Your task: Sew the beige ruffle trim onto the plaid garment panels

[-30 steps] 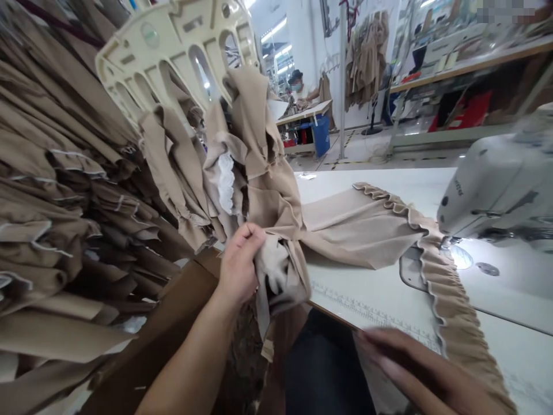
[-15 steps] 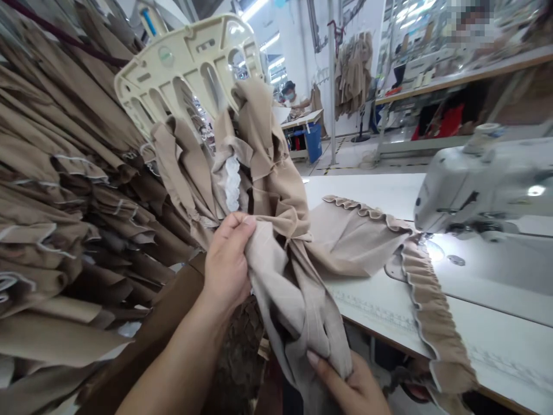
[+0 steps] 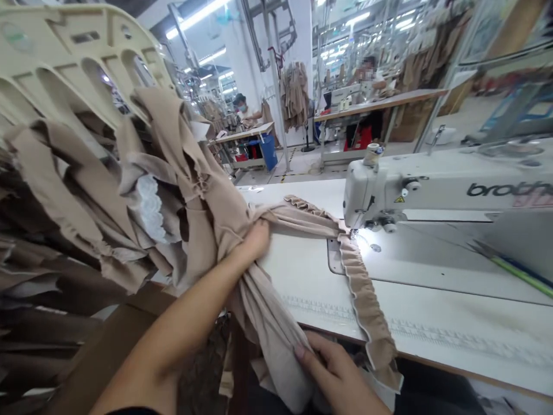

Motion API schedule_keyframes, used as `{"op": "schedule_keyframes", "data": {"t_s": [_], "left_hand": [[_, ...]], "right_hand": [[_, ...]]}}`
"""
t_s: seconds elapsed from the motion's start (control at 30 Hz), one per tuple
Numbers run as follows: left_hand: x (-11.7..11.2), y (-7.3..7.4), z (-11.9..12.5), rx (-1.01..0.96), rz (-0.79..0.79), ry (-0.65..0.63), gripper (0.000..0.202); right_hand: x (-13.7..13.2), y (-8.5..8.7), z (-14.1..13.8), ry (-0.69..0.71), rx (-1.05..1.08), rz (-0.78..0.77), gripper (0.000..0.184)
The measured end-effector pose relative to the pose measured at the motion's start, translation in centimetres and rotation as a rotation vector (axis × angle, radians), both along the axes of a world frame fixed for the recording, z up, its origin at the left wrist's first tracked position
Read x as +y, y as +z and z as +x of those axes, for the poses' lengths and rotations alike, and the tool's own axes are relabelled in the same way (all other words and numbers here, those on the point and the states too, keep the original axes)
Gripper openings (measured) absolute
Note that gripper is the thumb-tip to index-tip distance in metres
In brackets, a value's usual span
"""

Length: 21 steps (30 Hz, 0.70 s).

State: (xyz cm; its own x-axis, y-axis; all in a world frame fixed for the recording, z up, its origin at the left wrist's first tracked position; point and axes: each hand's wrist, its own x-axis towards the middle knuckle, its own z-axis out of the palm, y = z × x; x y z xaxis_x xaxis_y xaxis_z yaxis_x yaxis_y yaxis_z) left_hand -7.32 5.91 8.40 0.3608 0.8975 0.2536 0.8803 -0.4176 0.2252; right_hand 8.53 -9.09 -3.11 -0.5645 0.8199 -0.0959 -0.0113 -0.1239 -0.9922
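Note:
A beige garment (image 3: 224,213) hangs from a cream plastic hanger (image 3: 78,40) and stretches to the sewing machine (image 3: 375,187), its edge lying by the lit needle. My left hand (image 3: 258,237) is closed round a gathered part of the cloth beside the table's left edge. Lower down, my right hand (image 3: 330,369) pinches the hanging part of the same garment between thumb and fingers. From the needle a ruffled beige strip (image 3: 365,300) with a pale edge runs down over the table's front. White lace (image 3: 150,208) shows inside the garment near the hanger.
Many beige garment pieces (image 3: 38,311) hang at the left. The white sewing table (image 3: 432,323) carries a green-handled pointed tool (image 3: 522,274) at the right. Behind are other workstations (image 3: 384,101) with people seated, and a blue bin (image 3: 268,153) on the floor.
My left hand has moved right and regripped the garment nearer the table. The cloth leading to the needle is now bunched narrow. The view has swung right, showing more of the machine.

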Motion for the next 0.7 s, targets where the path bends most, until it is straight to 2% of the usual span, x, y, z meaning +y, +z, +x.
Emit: {"op": "schedule_keyframes", "data": {"t_s": [0.03, 0.1, 0.13, 0.23, 0.3, 0.37, 0.43, 0.47, 0.53, 0.6, 0.67, 0.7], "left_hand": [[0.7, -0.2, -0.9, -0.011, -0.044, 0.013, 0.027], [0.6, -0.3, -2.4, -0.016, -0.185, -0.034, 0.031], [0.0, -0.3, -2.8, -0.007, -0.296, -0.105, 0.032], [-2.6, 0.3, -3.5, -0.046, -0.759, -0.322, 0.038], [-3.6, 1.7, -4.4, -0.177, -0.918, -0.307, 0.038], [-3.7, 3.9, -6.1, -0.313, -0.883, -0.210, 0.036], [-3.1, 6.3, -8.2, -0.324, -0.851, -0.141, 0.035], [-2.7, 7.3, -9.1, -0.257, -0.838, -0.102, 0.036], [-2.0, 8.3, -9.7, 0.004, -0.678, 0.039, 0.031], [-1.8, 7.4, -8.1, 0.243, -0.399, 0.186, 0.016], [-2.2, 4.5, -4.7, 0.279, -0.162, 0.203, 0.011], [-2.7, 2.5, -2.7, 0.226, -0.101, 0.143, 0.017]], "right_hand": [[0.4, 0.5, 0.1, -0.018, -0.007, 0.009, 0.054], [1.4, 1.7, 0.6, -0.040, -0.052, 0.031, 0.051], [1.9, 2.3, 0.9, -0.043, -0.074, 0.030, 0.051], [3.4, 4.2, 2.2, 0.014, -0.103, -0.022, 0.050], [4.0, 5.3, 3.4, 0.096, -0.152, -0.042, 0.041], [4.6, 6.2, 5.0, 0.162, -0.238, -0.016, 0.032], [5.7, 7.0, 6.6, 0.205, -0.304, 0.037, 0.028], [6.6, 7.4, 7.2, 0.222, -0.323, 0.078, 0.027], [9.2, 8.4, 7.9, 0.233, -0.380, 0.208, 0.023], [12.0, 9.6, 7.7, 0.150, -0.480, 0.386, 0.021], [13.4, 10.6, 7.3, -0.010, -0.554, 0.507, 0.024], [13.1, 10.9, 7.1, -0.084, -0.560, 0.540, 0.029]]}}
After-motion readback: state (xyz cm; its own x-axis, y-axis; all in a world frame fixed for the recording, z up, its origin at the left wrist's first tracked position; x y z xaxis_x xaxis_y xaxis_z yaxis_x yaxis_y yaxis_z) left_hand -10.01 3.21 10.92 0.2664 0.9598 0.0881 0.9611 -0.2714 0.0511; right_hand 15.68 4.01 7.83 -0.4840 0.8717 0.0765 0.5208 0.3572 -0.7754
